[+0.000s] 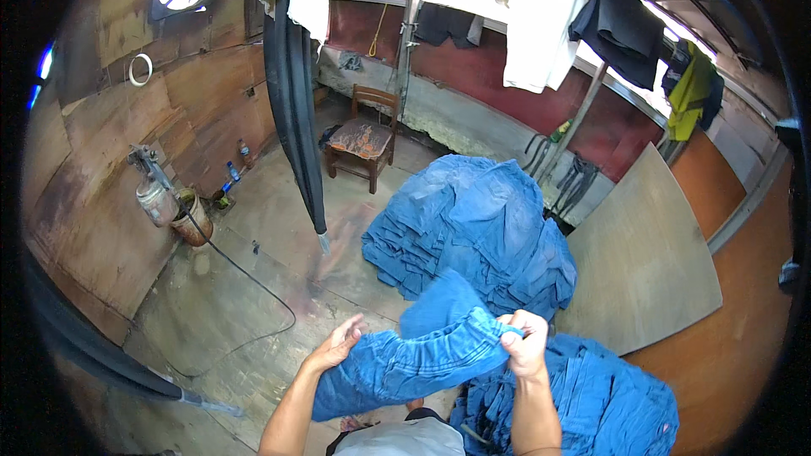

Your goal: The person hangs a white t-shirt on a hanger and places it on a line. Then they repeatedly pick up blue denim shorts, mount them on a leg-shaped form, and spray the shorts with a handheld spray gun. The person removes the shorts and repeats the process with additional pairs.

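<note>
Cloth (414,367), blue and gathered along a stitched band, spans the space between our two hands, its far flap blurred just beyond the fingers. Our right hand (525,344) has its fingers and thumb clamped on one end of the band; our left hand (336,346) lies against the other end, its fingers spread a little apart rather than closed around it.

Below the right fingers, just beside that wrist, we see a lower heap (583,397) of blue garments with a tiny reddish mark (665,429) near its edge, too small for us to read. Straight past the fingers of both hands sits a bigger heap (473,211) of similar garments.

Well away to the left of our left fingers, we find a rust-brown bucket (193,226) with a pale canister (157,204) just beside it; we cannot tell what either contains. Farther from the fingers, near the wall, stand a blue bottle (233,171) and a reddish bottle (245,153), their labels and contents too small for us to make out.
</note>
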Demonstrator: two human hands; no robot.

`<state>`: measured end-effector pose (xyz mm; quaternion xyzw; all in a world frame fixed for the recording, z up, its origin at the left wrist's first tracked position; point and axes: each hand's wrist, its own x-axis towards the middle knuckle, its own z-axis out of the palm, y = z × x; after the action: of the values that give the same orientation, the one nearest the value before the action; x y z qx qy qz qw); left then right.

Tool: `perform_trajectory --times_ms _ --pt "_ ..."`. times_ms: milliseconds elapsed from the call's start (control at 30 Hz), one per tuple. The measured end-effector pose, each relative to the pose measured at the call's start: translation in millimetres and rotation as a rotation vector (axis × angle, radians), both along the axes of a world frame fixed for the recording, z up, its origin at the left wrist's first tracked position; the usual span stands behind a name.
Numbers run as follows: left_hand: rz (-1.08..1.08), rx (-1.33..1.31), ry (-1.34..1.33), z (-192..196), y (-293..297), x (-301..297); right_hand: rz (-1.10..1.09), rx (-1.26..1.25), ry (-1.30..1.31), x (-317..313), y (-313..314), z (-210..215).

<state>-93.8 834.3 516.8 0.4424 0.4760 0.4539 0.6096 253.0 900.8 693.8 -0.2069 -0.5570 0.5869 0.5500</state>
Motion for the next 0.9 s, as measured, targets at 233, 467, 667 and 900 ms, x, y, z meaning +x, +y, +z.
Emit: perform_trajectory --times_ms 233,467,667,900 --pt "-0.216 -0.146 0.067 -5.8 22.1 25.9 0.025 -0.029 -0.121 27.1 108.2 -40.4" --pt "0.377 0.097 0.348 52.9 28.1 14.6 -0.075 -0.242 -0.463 13.2 200.2 -118.6" --pt "0.503 0.020 0.572 66.3 18.5 -17.9 0.686 0.017 -0.663 -46.2 243.8 -101.4" --pt "0.668 -0.020 0.577 70.8 -65.4 -32.2 0.873 0.233 -0.694 -88.6 256.4 -107.8"
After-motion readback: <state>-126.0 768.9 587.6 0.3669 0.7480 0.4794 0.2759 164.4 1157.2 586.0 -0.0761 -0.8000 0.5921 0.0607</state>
